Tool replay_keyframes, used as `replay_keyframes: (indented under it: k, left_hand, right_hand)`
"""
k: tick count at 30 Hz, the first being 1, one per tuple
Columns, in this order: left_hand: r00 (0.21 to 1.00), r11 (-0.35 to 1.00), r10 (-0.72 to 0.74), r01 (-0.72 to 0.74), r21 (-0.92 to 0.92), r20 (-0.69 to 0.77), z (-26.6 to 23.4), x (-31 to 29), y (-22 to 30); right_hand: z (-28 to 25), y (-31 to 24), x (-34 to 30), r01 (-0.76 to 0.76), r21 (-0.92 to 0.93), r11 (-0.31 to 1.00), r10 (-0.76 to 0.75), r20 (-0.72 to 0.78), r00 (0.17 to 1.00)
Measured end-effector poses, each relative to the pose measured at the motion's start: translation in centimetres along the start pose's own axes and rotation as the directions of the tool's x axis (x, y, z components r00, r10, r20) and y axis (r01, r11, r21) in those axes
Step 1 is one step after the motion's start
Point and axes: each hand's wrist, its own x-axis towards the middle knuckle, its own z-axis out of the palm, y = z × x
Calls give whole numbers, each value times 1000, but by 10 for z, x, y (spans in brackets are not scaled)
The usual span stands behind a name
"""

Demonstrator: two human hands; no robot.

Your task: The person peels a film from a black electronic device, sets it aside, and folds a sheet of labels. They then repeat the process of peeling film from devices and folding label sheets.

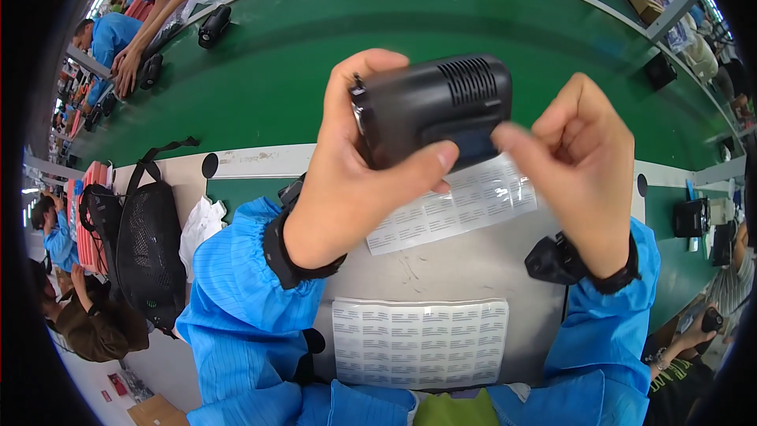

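A black plastic device [410, 106] with rounded edges and a panel of vent slots is held up over the bench. My left hand [359, 166] is wrapped round its left end, thumb across the near face and fingers behind. At its lower right corner is the thumb of my right hand [579, 150], smeared by motion; whether it touches the device I cannot tell. The other fingers of that hand are curled in, with nothing visible in them. Below the device lies a sheet of printed labels [453, 205], partly covered by my left hand. A second label sheet [418, 343] lies nearer me.
A green conveyor belt [276, 95] runs across beyond the grey bench [378, 280]. Similar black devices [214, 26] stand on it at the far left, near another person's arms [150, 28]. A black mesh bag [150, 244] lies to the left, beside crumpled white material [203, 229].
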Motion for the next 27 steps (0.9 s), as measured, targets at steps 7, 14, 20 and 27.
replay_keyframes:
  k: [7, 14, 20, 27]
  left_hand:
    - [989, 935, -99, 130, -330, 108, 0, -3, -3]
    - [973, 946, -218, 231, -226, 79, -2, 2, -3]
    - [984, 987, -157, 160, -26, 88, -6, 4, -13]
    - [890, 598, -316, -83, 797, 329, -39, 17, -26]
  right_hand:
    - [27, 12, 2, 207, 250, 946, -177, -138, 975]
    - [-4, 32, 28, -237, 550, 801, -75, 484, 872]
    - [8, 43, 29, -33, 398, 917, -152, 425, 892]
    - [-48, 126, 81, -85, -150, 985, 82, -28, 996]
